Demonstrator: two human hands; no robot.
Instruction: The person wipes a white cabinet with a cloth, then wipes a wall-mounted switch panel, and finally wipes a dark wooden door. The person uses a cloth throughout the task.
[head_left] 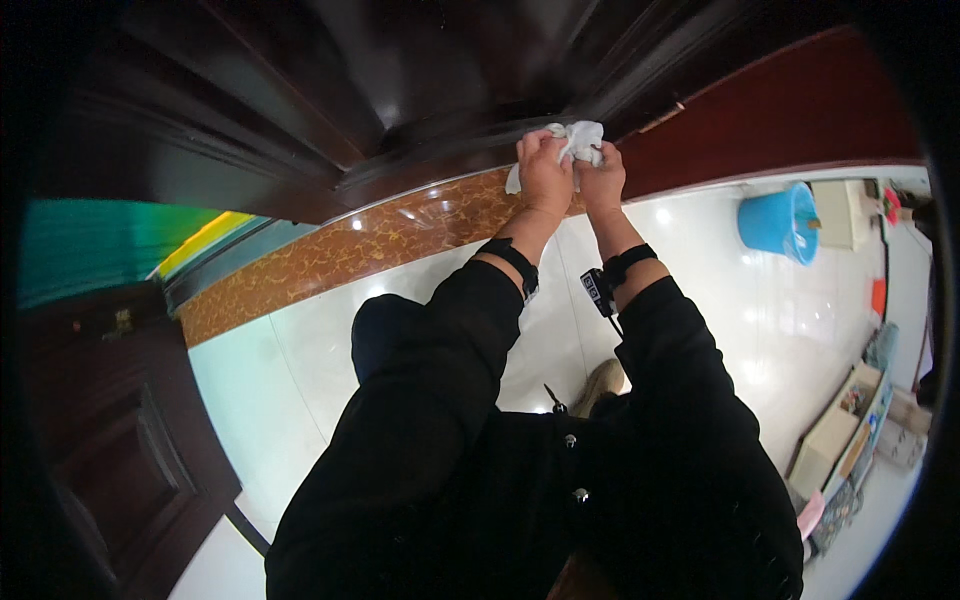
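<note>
A crumpled white cloth is bunched up between my two hands, close to the lower edge of a dark brown panelled door. My left hand is closed on the cloth's left part, and a pale corner of it shows beside the wrist side of that hand. Right beside it, my right hand grips the other part with bent fingers. Both arms stretch forward in black sleeves, with a black strap round each wrist. Whether the cloth touches the door is hard to make out.
Below the door runs a brown, gold-veined stone strip, with glossy white floor tiles beyond. At the right stand a blue bucket and a pale box. An open dark door leaf is at the left; a long open box lies lower right.
</note>
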